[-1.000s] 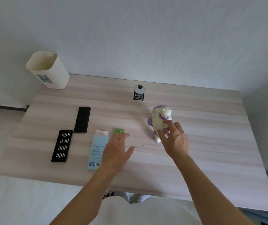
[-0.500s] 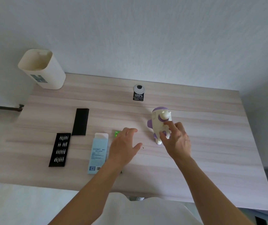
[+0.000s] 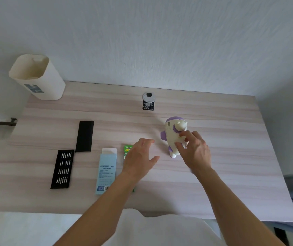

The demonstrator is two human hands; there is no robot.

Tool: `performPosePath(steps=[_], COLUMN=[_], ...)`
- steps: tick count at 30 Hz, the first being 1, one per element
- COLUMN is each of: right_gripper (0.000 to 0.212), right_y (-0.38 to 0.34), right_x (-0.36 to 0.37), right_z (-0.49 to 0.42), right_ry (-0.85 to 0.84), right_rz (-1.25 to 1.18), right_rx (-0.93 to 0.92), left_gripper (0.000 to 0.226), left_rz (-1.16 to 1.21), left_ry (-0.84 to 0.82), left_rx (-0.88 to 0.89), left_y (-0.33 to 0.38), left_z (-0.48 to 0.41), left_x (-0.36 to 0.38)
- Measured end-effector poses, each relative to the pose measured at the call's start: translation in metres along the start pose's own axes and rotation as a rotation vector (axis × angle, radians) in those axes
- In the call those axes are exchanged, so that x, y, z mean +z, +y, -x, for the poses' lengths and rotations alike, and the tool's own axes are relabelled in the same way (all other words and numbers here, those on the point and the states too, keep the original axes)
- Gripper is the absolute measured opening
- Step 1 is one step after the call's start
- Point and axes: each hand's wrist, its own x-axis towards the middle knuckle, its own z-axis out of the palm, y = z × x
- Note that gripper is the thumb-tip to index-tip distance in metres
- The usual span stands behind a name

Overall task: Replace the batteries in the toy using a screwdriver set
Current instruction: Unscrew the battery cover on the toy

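A white and purple toy [image 3: 170, 130] stands upright on the wooden table [image 3: 230, 157], right of centre. My right hand [image 3: 195, 153] grips its body, thumb on the near left side and index finger curled over the front. My left hand [image 3: 140, 158] hovers with spread, relaxed fingers just left of the toy and holds nothing. It partly covers a green battery pack [image 3: 128, 148]. The black screwdriver bit tray [image 3: 62, 169] lies at the left with its black lid [image 3: 84, 136] beside it.
A light blue carton [image 3: 106, 172] lies flat between the bit tray and my left hand. A cream bin [image 3: 39, 79] stands at the table's back left corner. A black label under a round grommet [image 3: 148, 102] sits at the back centre.
My left hand has moved right, over the green pack and closer to the toy. My right hand's fingers have settled round the toy's body. The toy stays upright in place.
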Motion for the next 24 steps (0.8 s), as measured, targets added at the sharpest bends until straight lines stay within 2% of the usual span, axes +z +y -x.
performPosePath(steps=[4, 9, 11, 16, 24], right_gripper=[0.030, 0.027, 0.026, 0.027, 0.036], right_y=[0.000, 0.000, -0.001, -0.003, 0.000], right_x=[-0.003, -0.002, -0.002, -0.002, -0.001], right_z=[-0.006, -0.011, -0.012, -0.016, -0.028], right_ry=[-0.034, -0.065, -0.074, -0.106, -0.159], right_rz=[-0.007, -0.044, -0.066, -0.092, -0.115], right_rx=[-0.024, -0.069, -0.068, -0.041, 0.010], left_gripper=[0.065, 0.120, 0.129, 0.141, 0.140], left_rz=[0.049, 0.057, 0.032, 0.030, 0.093], left_ry=[0.007, -0.042, -0.049, -0.086, -0.100], left_rx=[0.121, 0.282, 0.353, 0.385, 0.358], left_y=[0.012, 0.018, 0.017, 0.014, 0.016], left_z=[-0.020, -0.061, -0.075, -0.087, -0.090], left_x=[0.003, 0.012, 0.019, 0.030, 0.029])
